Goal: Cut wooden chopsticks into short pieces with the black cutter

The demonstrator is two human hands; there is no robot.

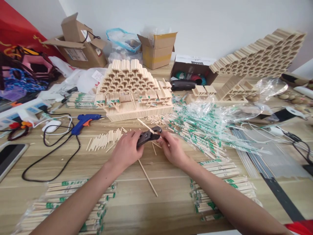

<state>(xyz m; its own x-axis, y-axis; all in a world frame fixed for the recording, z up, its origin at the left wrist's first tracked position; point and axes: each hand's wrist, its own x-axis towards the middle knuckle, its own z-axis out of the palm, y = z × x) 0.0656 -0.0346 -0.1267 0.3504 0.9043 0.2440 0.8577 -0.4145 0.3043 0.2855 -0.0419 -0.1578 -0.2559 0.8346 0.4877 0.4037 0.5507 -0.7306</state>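
Where the wood-grain table point(137, 209) meets the left edge of the view, a phone point(9, 158) lies at the rim beside a white power strip point(22, 111), with colourful fabric point(24, 73) heaped behind. A blue hot glue gun point(85, 122) lies further in, its black cord looping across the table. Plastic-wrapped bundles of wooden chopsticks point(66, 202) fill the near left corner, and a loose pile of short cut sticks point(105, 140) sits just beside the left hand point(126, 150).

That hand is closed firmly around the handles of dark cutting pliers point(146, 137), which point toward the right hand point(172, 149). Its fingers are curled inward and pinch a thin wooden stick point(146, 126) close to the pliers' tip, and the stick angles up and away to the left. Another long stick point(148, 178) lies on the table below the hands, between the forearms.

Behind them rises a stepped, honeycomb-like structure of pale glued sticks point(132, 88). To the right spreads a crinkled heap of clear, green-printed wrappers point(195, 130), and a larger honeycomb panel point(259, 54) leans at the far right.
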